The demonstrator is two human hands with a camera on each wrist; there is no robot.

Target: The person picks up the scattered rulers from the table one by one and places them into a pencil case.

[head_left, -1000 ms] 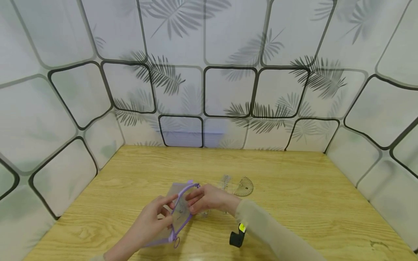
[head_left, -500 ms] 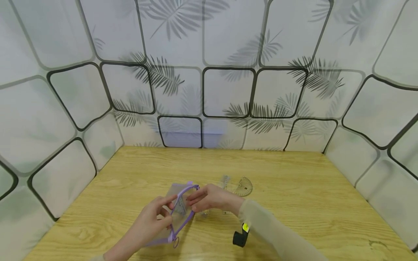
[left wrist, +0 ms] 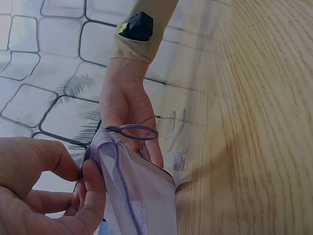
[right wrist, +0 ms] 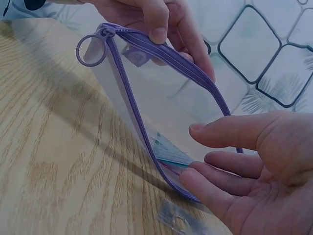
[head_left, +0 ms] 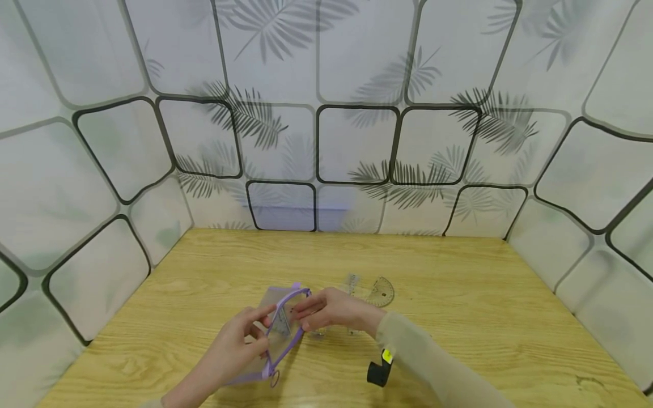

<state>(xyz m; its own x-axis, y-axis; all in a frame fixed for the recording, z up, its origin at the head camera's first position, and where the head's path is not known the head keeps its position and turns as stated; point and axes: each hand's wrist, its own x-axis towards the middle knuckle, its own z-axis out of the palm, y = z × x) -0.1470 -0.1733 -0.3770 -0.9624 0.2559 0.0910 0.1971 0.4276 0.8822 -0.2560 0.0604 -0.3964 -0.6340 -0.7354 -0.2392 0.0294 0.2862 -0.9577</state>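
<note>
Purple-zipped pouch (head_left: 278, 331), mouth facing right, left-held.

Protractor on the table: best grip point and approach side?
Likely its curved rim, from above on the far side. The protractor lies flat on the table, so a pinch needs an edge to lift. Its near side is crowded by the right hand and a clear ruler overlapping it.

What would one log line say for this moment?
left hand: grips purple zip pouch at its open mouth | right hand: fingers at the mouth, ruler partly inside | protractor: on wooden table
</note>
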